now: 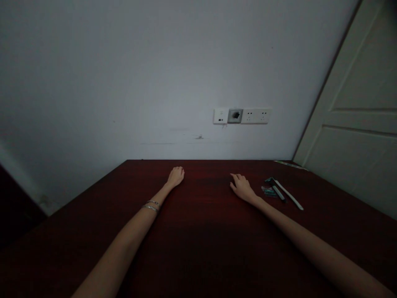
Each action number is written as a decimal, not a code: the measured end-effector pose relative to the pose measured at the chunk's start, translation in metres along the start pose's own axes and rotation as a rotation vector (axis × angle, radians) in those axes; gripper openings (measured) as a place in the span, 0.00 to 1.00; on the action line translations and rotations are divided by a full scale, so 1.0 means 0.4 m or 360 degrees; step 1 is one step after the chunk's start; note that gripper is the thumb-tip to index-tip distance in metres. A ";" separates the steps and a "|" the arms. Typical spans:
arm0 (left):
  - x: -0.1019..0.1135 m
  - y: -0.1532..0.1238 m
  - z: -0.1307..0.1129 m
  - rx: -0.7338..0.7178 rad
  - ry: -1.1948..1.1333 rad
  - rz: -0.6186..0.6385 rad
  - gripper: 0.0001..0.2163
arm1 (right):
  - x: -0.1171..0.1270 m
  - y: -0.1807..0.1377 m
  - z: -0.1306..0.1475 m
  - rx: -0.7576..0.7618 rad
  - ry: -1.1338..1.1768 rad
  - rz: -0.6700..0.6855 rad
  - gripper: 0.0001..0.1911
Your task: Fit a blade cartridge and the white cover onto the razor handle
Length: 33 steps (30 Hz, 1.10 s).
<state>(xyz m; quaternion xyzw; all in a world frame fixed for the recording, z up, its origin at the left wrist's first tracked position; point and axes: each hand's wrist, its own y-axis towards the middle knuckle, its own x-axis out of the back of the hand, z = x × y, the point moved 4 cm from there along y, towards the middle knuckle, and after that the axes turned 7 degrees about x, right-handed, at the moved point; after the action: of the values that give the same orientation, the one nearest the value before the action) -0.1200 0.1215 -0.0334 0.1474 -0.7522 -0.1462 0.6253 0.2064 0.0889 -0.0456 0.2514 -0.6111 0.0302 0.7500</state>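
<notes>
My left hand rests on the dark red table toward its far edge, fingers curled in and nothing visible in them. Two silver bangles circle that wrist. Palm down on the same tabletop, my right hand lies with its fingers spread, holding nothing. Just to its right is a small clear packet with teal pieces. Beside the packet lie a slim grey-and-dark stick and a long thin white strip. A small dark green piece sits at their far end; its kind is unclear.
A pale wall stands behind the table, carrying a row of sockets and a grey wall plate. A white panelled door borders the right side. A thin patterned strip lies at the far right table edge.
</notes>
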 end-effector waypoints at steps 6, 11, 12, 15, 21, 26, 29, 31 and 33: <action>-0.010 0.002 0.003 0.0009 -0.0021 0.0107 0.13 | -0.007 -0.010 -0.009 0.0040 0.0036 0.0054 0.25; -0.017 0.003 0.010 0.0032 -0.0021 0.0160 0.14 | -0.012 -0.014 -0.011 0.0065 0.0024 0.0086 0.24; -0.018 0.003 0.012 0.0032 -0.0022 0.0169 0.14 | -0.013 -0.014 -0.012 0.0071 0.0022 0.0089 0.23; -0.021 0.000 0.016 0.0022 -0.0024 0.0199 0.15 | -0.012 -0.015 -0.011 0.0090 0.0021 0.0088 0.23; -0.025 -0.006 0.022 0.0003 -0.0019 0.0250 0.17 | -0.005 -0.018 -0.008 0.0107 0.0030 0.0080 0.23; -0.027 -0.010 0.028 0.0000 -0.0018 0.0268 0.18 | -0.004 -0.018 -0.007 0.0098 0.0034 0.0073 0.23; -0.028 -0.010 0.029 -0.0002 -0.0015 0.0269 0.18 | -0.004 -0.019 -0.006 0.0092 0.0026 0.0071 0.23; -0.030 -0.010 0.029 -0.0002 -0.0012 0.0271 0.18 | -0.004 -0.019 -0.005 0.0095 0.0016 0.0069 0.23; -0.031 -0.009 0.029 -0.0004 -0.0007 0.0275 0.19 | -0.003 -0.019 -0.004 0.0105 0.0003 0.0067 0.23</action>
<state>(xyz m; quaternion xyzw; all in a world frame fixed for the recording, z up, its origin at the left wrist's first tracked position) -0.1292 0.1235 -0.0480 0.0809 -0.7633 -0.0931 0.6341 0.2101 0.0833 -0.0494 0.2630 -0.6142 0.0663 0.7411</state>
